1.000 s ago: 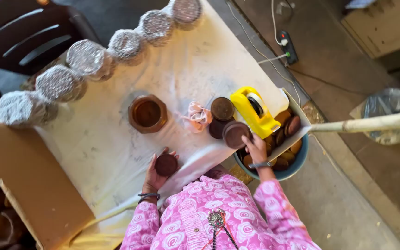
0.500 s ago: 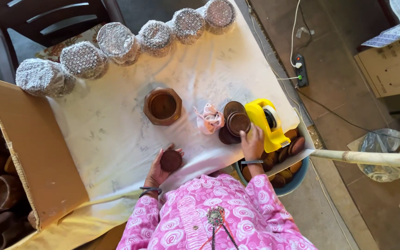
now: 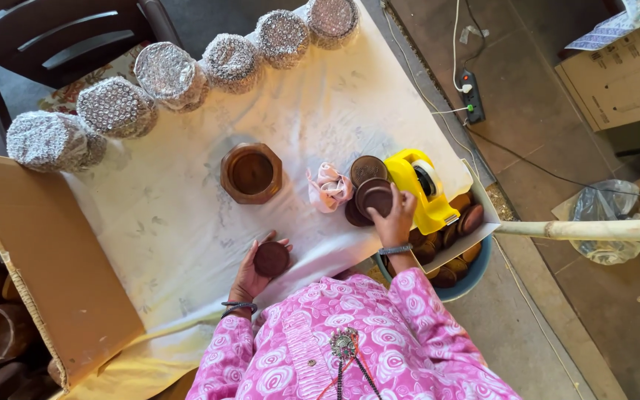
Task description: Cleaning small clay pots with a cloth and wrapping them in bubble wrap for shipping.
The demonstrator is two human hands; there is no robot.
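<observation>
**Both hands on wooden lids**

Surface (image 3: 187, 215) under white cloth. Cardboard box (image 3: 46, 259) at 9 o'clock. Six bubble-wrapped bundles (image 3: 172, 74) along 11–12. Open wooden pot (image 3: 251, 172) at centre. Yellow tape dispenser (image 3: 420, 189) at 3. Left hand (image 3: 255, 272) holds round lid (image 3: 271, 258), fingers curled. Right hand (image 3: 394, 221) grips top of lid stack (image 3: 374, 197), beside dispenser.
</observation>
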